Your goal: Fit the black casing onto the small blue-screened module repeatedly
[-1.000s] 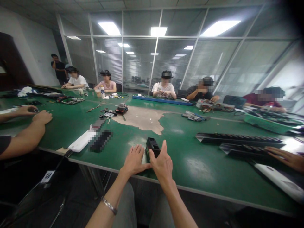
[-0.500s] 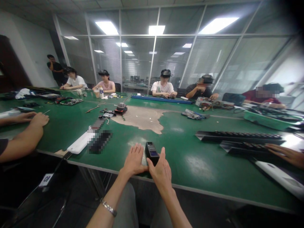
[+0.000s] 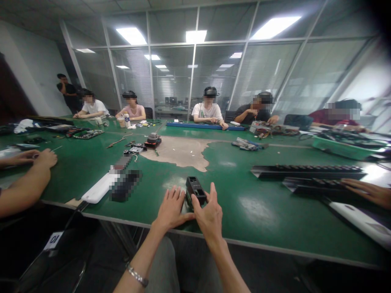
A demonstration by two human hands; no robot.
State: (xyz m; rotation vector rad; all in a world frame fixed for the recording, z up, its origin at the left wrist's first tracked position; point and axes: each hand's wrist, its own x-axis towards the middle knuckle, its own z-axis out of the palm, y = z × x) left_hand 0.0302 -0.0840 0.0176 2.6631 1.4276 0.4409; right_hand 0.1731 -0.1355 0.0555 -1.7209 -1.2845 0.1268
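At the near edge of the desk (image 3: 262, 219), between the fingers, sits a black box-shaped device (image 3: 194, 188), now turned from its screen face to two square openings (in one piece, as far as shows). The left hand (image 3: 174, 208) lies open just beside it; the right hand (image 3: 210, 215) has its fingers (image 3: 204, 202) against its side, grip unclear.

Camera: single, head-worn, wide-angle. Position: above the near edge of a green workbench (image 3: 269, 219). Facing: forward and down, across the bench toward a glazed partition (image 3: 171, 77). Nearest subjects: left hand (image 3: 172, 207) and right hand (image 3: 209, 215), lower centre. Top-right corner: dark, perhaps lens shadow; detail poor.
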